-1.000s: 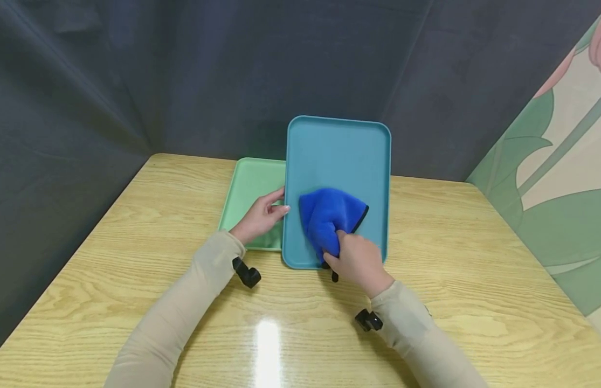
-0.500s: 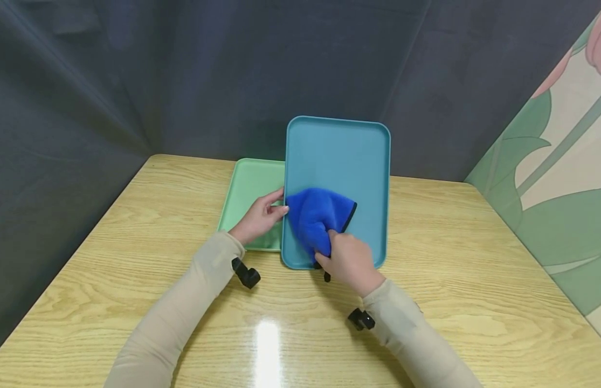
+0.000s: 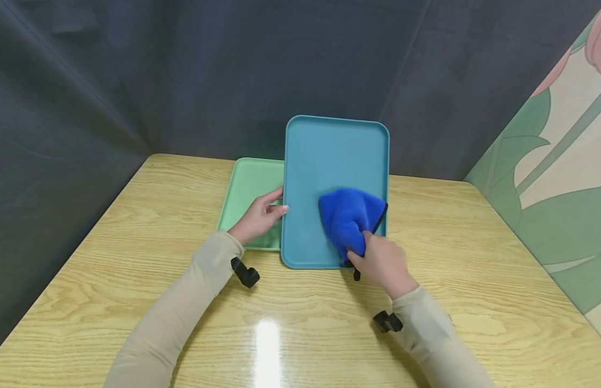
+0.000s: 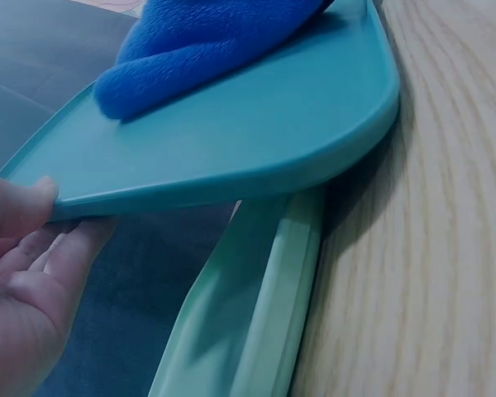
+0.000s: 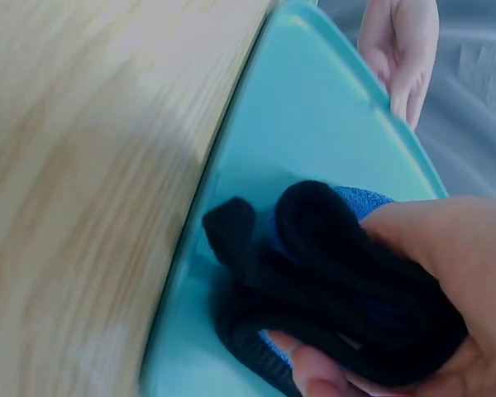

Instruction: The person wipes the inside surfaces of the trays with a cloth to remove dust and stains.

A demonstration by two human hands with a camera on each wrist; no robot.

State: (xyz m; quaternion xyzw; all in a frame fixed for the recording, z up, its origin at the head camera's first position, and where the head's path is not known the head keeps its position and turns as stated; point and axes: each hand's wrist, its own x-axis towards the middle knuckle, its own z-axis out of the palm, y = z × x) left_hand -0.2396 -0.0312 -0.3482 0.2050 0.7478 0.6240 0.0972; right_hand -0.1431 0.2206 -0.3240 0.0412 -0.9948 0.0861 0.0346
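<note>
A teal tray stands tilted up, its near edge low at the table and its far edge raised. My left hand pinches its left rim, thumb on the upper side and fingers beneath, as the left wrist view shows. In my right hand is a bunched blue cloth with black edging, gripped and laid against the lower right of the tray's face. The cloth's black-edged folds stick out between thumb and fingers in the right wrist view.
A light green tray lies on the wooden table at the left, partly hidden under the teal one. Behind the table hangs a dark curtain. A wall with a flower pattern is on the right.
My right hand slid the cloth leftward across the tray to its left side, then back rightward to near its right rim. The left hand and tray have barely moved.
</note>
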